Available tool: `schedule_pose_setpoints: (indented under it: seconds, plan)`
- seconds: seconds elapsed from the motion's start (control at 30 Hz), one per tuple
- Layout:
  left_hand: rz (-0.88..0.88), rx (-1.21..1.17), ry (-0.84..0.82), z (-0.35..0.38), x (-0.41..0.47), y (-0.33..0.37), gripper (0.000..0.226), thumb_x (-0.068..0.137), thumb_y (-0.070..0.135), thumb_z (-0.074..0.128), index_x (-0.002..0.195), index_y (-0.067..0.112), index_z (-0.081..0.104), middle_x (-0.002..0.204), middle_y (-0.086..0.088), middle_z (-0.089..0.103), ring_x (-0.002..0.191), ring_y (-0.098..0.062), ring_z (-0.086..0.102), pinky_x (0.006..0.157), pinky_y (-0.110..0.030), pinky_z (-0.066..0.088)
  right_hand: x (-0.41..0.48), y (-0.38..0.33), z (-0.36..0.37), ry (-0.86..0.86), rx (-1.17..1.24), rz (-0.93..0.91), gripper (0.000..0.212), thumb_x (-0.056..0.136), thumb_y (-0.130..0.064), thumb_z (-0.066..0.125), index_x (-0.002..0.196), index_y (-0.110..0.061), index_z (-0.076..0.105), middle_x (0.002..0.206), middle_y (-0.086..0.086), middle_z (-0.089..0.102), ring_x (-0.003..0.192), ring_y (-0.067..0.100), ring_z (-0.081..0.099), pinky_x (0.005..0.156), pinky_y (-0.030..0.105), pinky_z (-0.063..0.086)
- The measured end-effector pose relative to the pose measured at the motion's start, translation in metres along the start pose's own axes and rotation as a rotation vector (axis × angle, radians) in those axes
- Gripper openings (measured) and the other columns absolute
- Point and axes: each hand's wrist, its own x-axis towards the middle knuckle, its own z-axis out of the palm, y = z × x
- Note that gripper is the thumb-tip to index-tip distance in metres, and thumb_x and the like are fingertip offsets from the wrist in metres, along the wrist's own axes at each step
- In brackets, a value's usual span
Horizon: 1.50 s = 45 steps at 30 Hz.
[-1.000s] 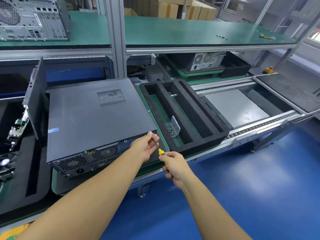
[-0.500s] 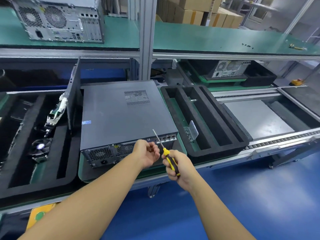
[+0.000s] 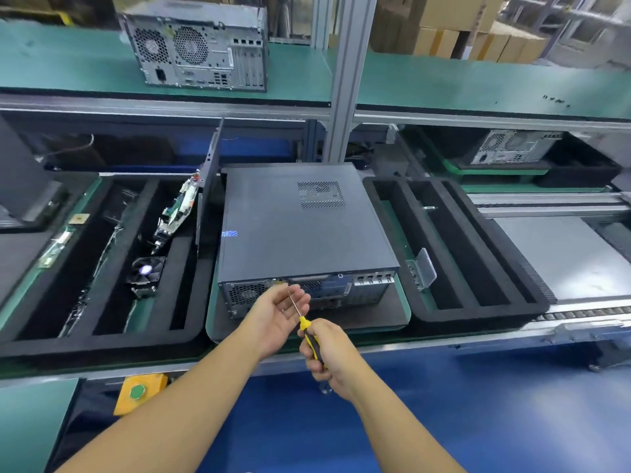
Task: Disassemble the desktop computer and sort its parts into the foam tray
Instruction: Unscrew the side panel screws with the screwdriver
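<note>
One desktop computer (image 3: 300, 227) lies flat before us, rear panel toward us, with a foam tray (image 3: 478, 312) just right of it. Our left hand (image 3: 278, 312) is palm-up at that panel, fingers relaxed and holding nothing we can make out. Our right hand (image 3: 329, 355) grips a yellow screwdriver (image 3: 305, 325), its tip over the left palm.

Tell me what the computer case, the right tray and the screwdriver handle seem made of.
Computer case: likely painted sheet metal, matte grey, punched vents. Right tray: black foam, matte, thick cut walls. Screwdriver handle: probably plastic or rubber, yellow-black.

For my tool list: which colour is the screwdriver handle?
The screwdriver handle is yellow and black; head view.
</note>
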Motion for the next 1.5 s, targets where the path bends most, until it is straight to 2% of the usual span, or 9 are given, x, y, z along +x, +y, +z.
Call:
schedule_pose_setpoints:
  seconds: [0.07, 0.3, 0.57, 0.87, 1.5]
  plan:
    - [0.048, 0.015, 0.036, -0.007, -0.002, 0.001, 0.018, 0.099, 0.014, 0.054, 0.098, 0.0, 0.066, 0.088, -0.012, 0.072, 0.082, -0.023, 0.074, 0.066, -0.031, 0.06, 0.002, 0.003, 0.008, 0.003, 0.005, 0.009, 0.024, 0.086, -0.025, 0.038, 0.098, -0.013, 0.055, 0.063, 0.0, 0.049, 0.046, 0.012, 0.033, 0.044, 0.024, 0.017]
    - [0.156, 0.085, 0.044, -0.017, -0.007, 0.008, 0.021, 0.101, 0.014, 0.052, 0.105, 0.0, 0.067, 0.086, -0.009, 0.074, 0.084, -0.019, 0.074, 0.065, -0.026, 0.059, 0.004, 0.004, 0.028, 0.017, 0.025, -0.019, 0.019, 0.087, -0.022, 0.037, 0.094, -0.015, 0.054, 0.064, 0.001, 0.047, 0.046, 0.012, 0.031, 0.045, 0.025, 0.016]
    - [0.18, 0.256, 0.035, -0.017, -0.006, 0.016, 0.022, 0.102, 0.011, 0.049, 0.11, 0.001, 0.067, 0.089, -0.009, 0.075, 0.088, -0.021, 0.074, 0.072, -0.028, 0.06, 0.008, 0.007, 0.039, 0.063, 0.077, -0.025, 0.02, 0.092, -0.022, 0.036, 0.096, -0.014, 0.054, 0.066, 0.001, 0.049, 0.047, 0.012, 0.031, 0.042, 0.024, 0.019]
    - [0.203, 0.339, 0.004, -0.021, -0.005, 0.018, 0.023, 0.102, 0.012, 0.05, 0.115, 0.004, 0.067, 0.09, -0.01, 0.074, 0.09, -0.022, 0.073, 0.073, -0.029, 0.059, 0.01, 0.009, 0.038, 0.048, 0.096, -0.03, 0.021, 0.092, -0.022, 0.036, 0.096, -0.013, 0.054, 0.065, 0.002, 0.047, 0.047, 0.012, 0.03, 0.042, 0.023, 0.019]
    - [0.222, 0.402, -0.041, -0.025, -0.005, 0.018, 0.021, 0.1, 0.012, 0.054, 0.115, 0.01, 0.068, 0.094, -0.013, 0.073, 0.093, -0.025, 0.073, 0.075, -0.029, 0.059, 0.012, 0.009, 0.035, 0.047, 0.136, 0.015, 0.022, 0.091, -0.026, 0.036, 0.095, -0.012, 0.053, 0.059, 0.002, 0.046, 0.044, 0.013, 0.03, 0.044, 0.025, 0.017]
